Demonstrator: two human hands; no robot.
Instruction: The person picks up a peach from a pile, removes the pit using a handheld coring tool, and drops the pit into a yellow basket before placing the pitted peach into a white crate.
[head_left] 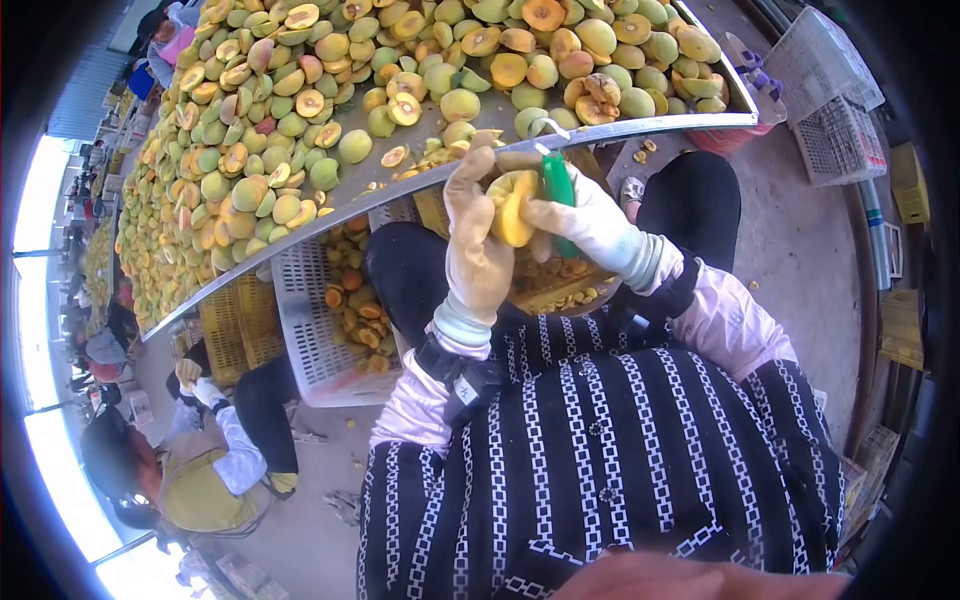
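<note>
Both my hands wear pale work gloves and meet at the table's metal edge. My left hand (477,240) holds a yellow-orange fruit (515,208), its fingers bent around the left side. In my right hand (600,222) is a green-handled tool (558,195), with a curved metal tip above the handle. My right thumb presses against the fruit. Beyond the edge, halved and whole green-orange fruits (260,130) cover the sloping table. Below my hands a container (560,285) holds small fruit pieces; my hands partly hide it.
A white crate (310,330) of fruit halves stands left of my legs, beside a yellow crate (240,320). Another person (190,460) sits at the lower left. Stacked white crates (825,80) stand at the upper right, near a pipe (878,245).
</note>
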